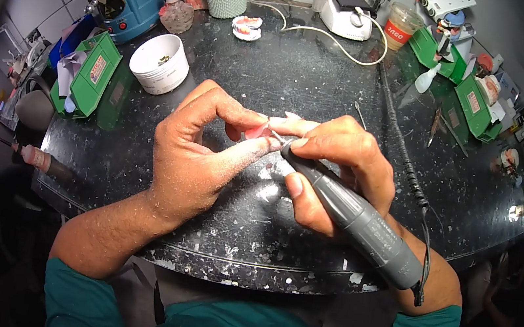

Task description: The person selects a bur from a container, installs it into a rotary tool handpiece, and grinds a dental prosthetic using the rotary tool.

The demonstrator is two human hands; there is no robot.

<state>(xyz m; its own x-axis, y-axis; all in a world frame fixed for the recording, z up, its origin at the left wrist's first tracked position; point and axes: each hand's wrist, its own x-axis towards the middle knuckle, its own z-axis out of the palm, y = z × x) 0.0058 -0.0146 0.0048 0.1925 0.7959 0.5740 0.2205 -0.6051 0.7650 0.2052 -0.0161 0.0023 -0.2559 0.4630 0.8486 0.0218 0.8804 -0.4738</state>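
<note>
My left hand (192, 151), dusted with pale powder, pinches a small pink denture piece (257, 131) between thumb and fingers. Much of the piece is hidden by those fingers. A grey dental handpiece (364, 220) lies in the grip of my right hand (358, 160), slanting from lower right up to the pink piece. Its thin bur end points at the piece; whether the two touch I cannot tell. Both hands meet above the middle of the dark, speckled bench (250, 254).
A white tub (159, 64) stands left of my hands. Behind are a dental model (247, 28), a white control unit (346, 17) and a plastic cup (400, 29). The handpiece's black cord (404, 142) runs along the right. Green bins (92, 72) flank the bench.
</note>
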